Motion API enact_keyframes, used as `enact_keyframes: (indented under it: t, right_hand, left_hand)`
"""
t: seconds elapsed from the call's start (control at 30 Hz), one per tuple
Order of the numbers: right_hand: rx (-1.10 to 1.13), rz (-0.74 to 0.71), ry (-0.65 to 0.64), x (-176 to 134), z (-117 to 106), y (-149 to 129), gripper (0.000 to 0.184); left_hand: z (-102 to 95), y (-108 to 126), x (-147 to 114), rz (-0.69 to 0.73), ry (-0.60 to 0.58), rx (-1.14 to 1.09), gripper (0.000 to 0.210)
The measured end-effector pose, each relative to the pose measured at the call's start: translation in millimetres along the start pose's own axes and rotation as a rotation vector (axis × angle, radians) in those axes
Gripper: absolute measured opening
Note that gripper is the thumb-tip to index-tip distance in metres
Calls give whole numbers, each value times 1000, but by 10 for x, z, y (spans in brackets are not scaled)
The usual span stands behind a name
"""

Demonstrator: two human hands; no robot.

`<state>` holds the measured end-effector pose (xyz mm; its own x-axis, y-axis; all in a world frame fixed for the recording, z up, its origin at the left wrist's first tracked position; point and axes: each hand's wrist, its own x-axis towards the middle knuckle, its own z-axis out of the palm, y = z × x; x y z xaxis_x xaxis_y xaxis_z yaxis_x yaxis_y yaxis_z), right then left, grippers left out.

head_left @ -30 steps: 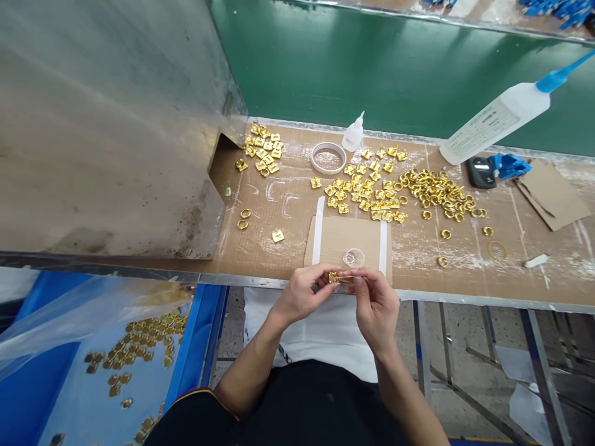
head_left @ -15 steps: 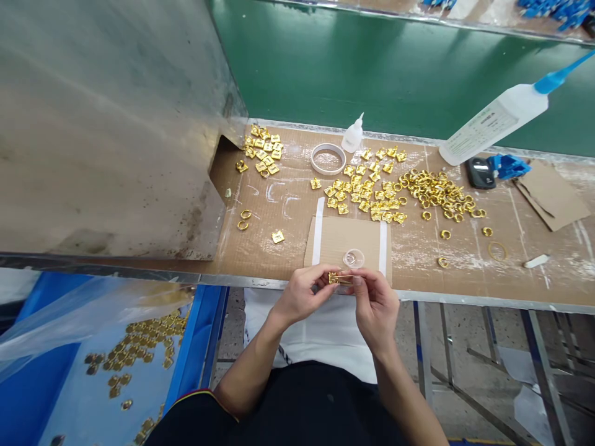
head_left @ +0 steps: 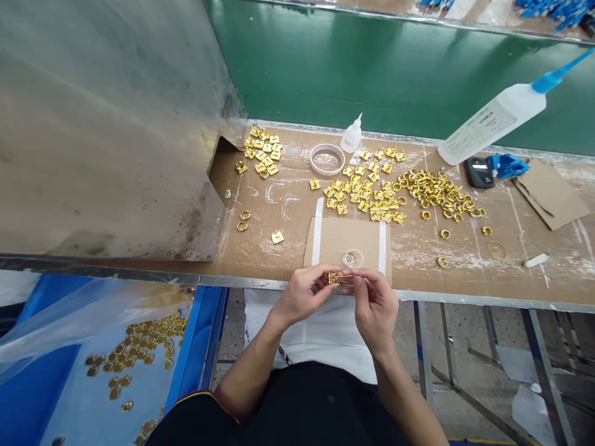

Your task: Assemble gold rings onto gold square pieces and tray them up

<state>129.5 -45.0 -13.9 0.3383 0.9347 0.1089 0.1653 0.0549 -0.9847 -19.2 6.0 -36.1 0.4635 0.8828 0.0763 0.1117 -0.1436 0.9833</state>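
Note:
Just over the bench's front edge, my left hand (head_left: 304,291) pinches a small gold square piece (head_left: 333,278) between thumb and fingers. My right hand (head_left: 377,303) is closed on a thin stick (head_left: 344,277), whose tip reaches the gold piece. Whether the tip touches it is too small to tell. Right behind my hands, a small clear round dish (head_left: 352,258) rests on a cardboard pad (head_left: 351,232) taped down with white strips. Beyond the pad lie many gold square pieces (head_left: 362,186), and a heap of gold rings (head_left: 437,192) spreads to their right.
A tape roll (head_left: 327,160), a small dropper bottle (head_left: 352,135) and a large blue-tipped bottle (head_left: 493,124) stand at the back. A metal housing (head_left: 116,136) blocks the left side. Below it sits a blue bin (head_left: 195,347) with gold pieces. One gold square (head_left: 277,237) lies left of the pad.
Both hands keep the same hold and place, the stick still at the gold piece. Only a very slight shift of the camera view shows.

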Motion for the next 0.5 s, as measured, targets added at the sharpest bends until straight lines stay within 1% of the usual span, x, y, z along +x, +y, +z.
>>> enact_keyframes:
  t: [0.27, 0.5]
  right_hand:
    - [-17, 13, 11, -6, -8, -1, 14]
    - [-22, 13, 12, -4, -17, 10, 15]
  left_hand:
    - [-1, 5, -5, -32, -1, -1, 25]
    - [2, -2, -2, -28, 10, -3, 25]
